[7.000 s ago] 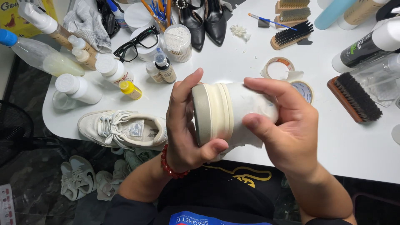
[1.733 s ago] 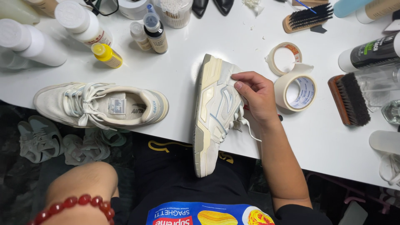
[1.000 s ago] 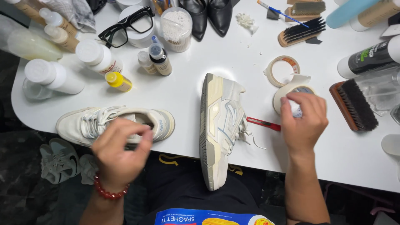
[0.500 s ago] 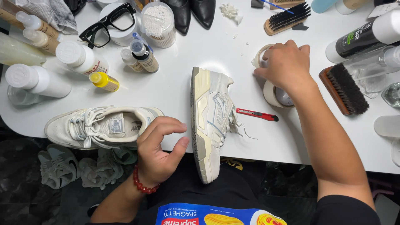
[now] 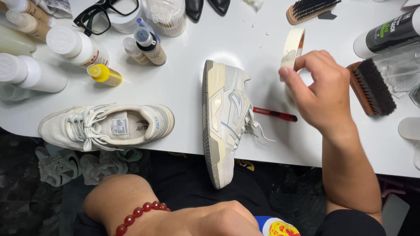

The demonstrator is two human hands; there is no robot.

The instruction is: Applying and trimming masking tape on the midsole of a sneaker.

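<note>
My right hand (image 5: pixel 321 94) holds a roll of cream masking tape (image 5: pixel 292 49) lifted on edge above the white table (image 5: pixel 183 91). A cream sneaker (image 5: pixel 224 119) lies on its side just left of that hand, its toe hanging over the table's front edge. A red utility knife (image 5: pixel 274 114) lies between the sneaker and my hand. A second cream sneaker (image 5: pixel 107 126) stands upright at the left. My left hand (image 5: pixel 214 220), with a red bead bracelet on the wrist, rests low by my lap, fingers curled, holding nothing visible.
Several bottles stand at the back left, among them a yellow one (image 5: pixel 104 74) and a dark dropper bottle (image 5: pixel 148 44). Black glasses (image 5: pixel 103 15) lie near them. A dark-bristled brush (image 5: pixel 372 86) lies right of my hand. Grey shoes (image 5: pixel 59 164) sit on the floor.
My right hand has lifted a tape roll off the table and tipped it on edge. My left hand has dropped from beside the sneaker down to my lap.
</note>
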